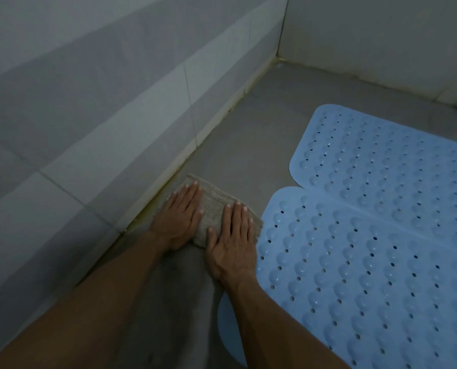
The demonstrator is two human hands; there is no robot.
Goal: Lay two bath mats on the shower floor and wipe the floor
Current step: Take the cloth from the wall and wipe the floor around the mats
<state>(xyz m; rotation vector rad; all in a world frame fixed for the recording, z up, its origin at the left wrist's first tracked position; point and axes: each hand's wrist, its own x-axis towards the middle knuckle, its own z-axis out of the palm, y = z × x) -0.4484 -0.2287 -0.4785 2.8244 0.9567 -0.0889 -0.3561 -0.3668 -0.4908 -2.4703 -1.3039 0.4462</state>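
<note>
Flat under both hands [206,225], a beige ribbed cloth [215,209] beside blue mats [368,262].

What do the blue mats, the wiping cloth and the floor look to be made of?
Near mat and far mat: likely soft rubber or PVC, with moulded bumps, punched holes and a slight sheen. Cloth under the left hand and right hand: coarse woven beige fabric, matte. Floor: probably grey matte tile.
</note>
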